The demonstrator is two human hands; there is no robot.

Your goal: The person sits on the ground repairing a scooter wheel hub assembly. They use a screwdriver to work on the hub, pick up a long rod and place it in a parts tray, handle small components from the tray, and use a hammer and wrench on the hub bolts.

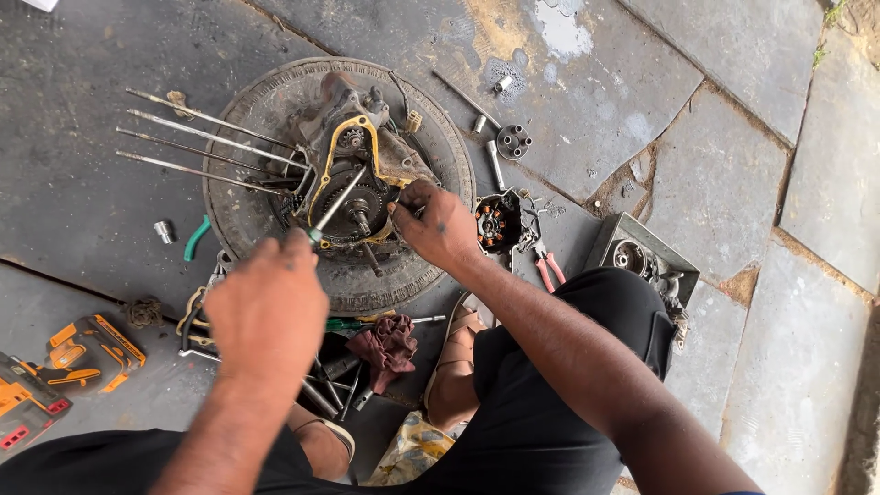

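Observation:
An opened engine crankcase point(344, 147) with a yellowish gasket edge and exposed gears lies on a worn tyre point(240, 197) on the stone floor. Several long studs point(197, 147) stick out of it to the left. My left hand point(268, 307) grips a screwdriver point(335, 206) whose shaft points into the gears. My right hand point(438, 225) rests on the right edge of the crankcase, fingers curled against the case; whether it holds a small part is hidden.
A stator coil point(495, 225) and red-handled pliers point(548, 266) lie right of the tyre. A metal tray point(683, 270) with parts sits further right. Sockets, bolts point(495, 165) and a round part point(513, 141) lie behind. Orange power tools point(78, 353), wrenches and a dark red rag point(390, 344) lie near my legs.

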